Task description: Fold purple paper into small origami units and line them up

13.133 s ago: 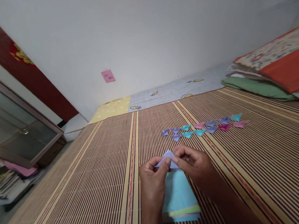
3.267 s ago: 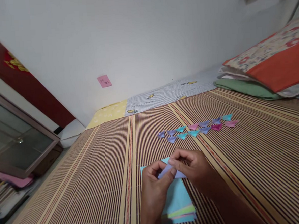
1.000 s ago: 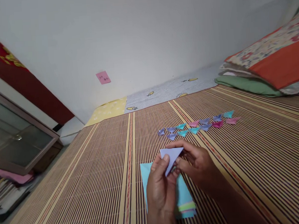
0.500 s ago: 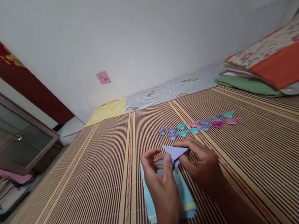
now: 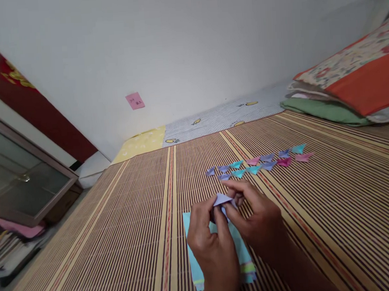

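Note:
A folded lavender paper [image 5: 222, 199] is held up between both hands, above a stack of coloured paper sheets [image 5: 194, 268] with a light blue one on top. My left hand [image 5: 210, 236] pinches the folded paper from the left, thumb in front. From the right, my right hand [image 5: 256, 212] has its thumb pressed at the paper's lower fold, while its index finger reaches out past the top. Fingers hide part of the paper. Beyond the hands lie two rows of small folded paper pieces [image 5: 238, 173] in lavender, turquoise and pink.
The striped bamboo mat [image 5: 136, 228] spreads under everything. Folded bedding [image 5: 352, 96] is piled at the far right. A pink note [image 5: 134, 101] sticks to the white wall. On the left stands a glass-fronted cabinet [image 5: 21, 173].
My left hand has closed on the lavender paper, which has turned and now shows a smaller triangle. My right index finger has lifted off its top edge.

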`<action>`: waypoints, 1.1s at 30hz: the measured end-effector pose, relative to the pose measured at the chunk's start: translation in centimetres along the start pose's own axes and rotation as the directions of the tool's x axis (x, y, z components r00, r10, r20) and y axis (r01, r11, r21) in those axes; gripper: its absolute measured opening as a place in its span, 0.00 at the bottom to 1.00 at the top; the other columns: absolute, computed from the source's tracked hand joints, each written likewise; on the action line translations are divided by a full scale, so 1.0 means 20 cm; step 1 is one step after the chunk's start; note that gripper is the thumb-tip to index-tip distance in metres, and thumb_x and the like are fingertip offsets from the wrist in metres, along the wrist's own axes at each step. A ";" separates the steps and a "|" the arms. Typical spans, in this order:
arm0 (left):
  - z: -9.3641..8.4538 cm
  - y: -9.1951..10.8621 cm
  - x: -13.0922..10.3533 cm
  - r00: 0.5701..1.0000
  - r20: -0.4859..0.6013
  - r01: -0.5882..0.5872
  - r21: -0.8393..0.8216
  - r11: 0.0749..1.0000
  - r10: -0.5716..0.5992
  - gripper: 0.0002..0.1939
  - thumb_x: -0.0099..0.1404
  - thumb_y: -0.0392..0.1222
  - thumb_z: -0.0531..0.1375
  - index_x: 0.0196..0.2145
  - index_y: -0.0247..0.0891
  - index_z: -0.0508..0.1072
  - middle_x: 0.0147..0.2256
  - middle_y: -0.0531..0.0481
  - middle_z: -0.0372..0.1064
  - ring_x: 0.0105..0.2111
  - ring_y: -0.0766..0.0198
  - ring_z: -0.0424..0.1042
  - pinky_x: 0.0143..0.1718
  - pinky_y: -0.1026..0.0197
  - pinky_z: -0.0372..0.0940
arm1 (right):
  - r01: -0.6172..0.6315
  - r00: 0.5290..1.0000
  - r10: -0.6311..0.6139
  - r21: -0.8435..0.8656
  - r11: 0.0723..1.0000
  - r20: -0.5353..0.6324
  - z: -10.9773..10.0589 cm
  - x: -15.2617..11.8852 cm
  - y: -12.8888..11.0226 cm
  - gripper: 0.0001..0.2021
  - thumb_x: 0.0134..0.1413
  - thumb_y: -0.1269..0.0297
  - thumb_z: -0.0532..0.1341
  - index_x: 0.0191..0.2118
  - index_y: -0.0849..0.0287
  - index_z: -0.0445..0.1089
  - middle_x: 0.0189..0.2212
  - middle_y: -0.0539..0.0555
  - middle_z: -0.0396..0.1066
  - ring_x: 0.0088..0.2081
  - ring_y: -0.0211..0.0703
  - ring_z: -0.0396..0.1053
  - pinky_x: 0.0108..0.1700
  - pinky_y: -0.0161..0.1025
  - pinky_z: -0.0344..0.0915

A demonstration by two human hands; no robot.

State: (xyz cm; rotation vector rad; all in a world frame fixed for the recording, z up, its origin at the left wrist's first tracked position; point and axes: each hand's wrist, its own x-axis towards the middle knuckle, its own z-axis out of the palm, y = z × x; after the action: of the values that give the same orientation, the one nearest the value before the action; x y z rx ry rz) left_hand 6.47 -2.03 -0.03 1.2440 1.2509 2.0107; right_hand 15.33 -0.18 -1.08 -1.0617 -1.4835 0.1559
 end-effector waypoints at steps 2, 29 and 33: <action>-0.02 0.00 0.01 1.000 -0.002 0.016 0.046 0.999 -0.015 0.10 0.62 0.31 0.65 0.35 0.43 0.85 0.34 0.47 0.75 0.36 0.58 0.72 0.42 0.62 0.65 | -0.035 0.999 0.037 0.034 0.999 -0.036 0.03 -0.02 -0.02 0.13 0.56 0.74 0.61 0.47 0.55 0.69 0.34 0.49 0.74 0.33 0.41 0.72 0.38 0.37 0.70; -0.07 -0.01 0.03 0.988 -0.070 0.143 0.064 0.988 -0.138 0.09 0.61 0.32 0.66 0.39 0.42 0.79 0.37 0.50 0.77 0.35 0.62 0.77 0.37 0.65 0.70 | -0.054 0.998 0.054 0.004 0.999 -0.038 0.03 -0.03 -0.08 0.06 0.57 0.71 0.63 0.37 0.54 0.66 0.29 0.48 0.70 0.28 0.39 0.68 0.32 0.37 0.67; -0.07 -0.03 0.02 0.993 -0.018 0.115 0.012 0.993 -0.115 0.10 0.60 0.31 0.66 0.39 0.42 0.78 0.37 0.50 0.76 0.38 0.61 0.77 0.41 0.64 0.70 | 0.000 1.000 0.001 0.058 0.998 -0.019 0.03 -0.03 -0.08 0.07 0.60 0.75 0.59 0.40 0.54 0.67 0.34 0.51 0.74 0.36 0.41 0.74 0.37 0.36 0.71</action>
State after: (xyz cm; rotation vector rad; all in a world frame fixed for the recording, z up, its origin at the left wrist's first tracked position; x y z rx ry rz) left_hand 4.95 -2.11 -0.57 1.1358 1.3153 1.9384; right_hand 13.90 -1.29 -0.55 -1.0140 -1.4537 0.1876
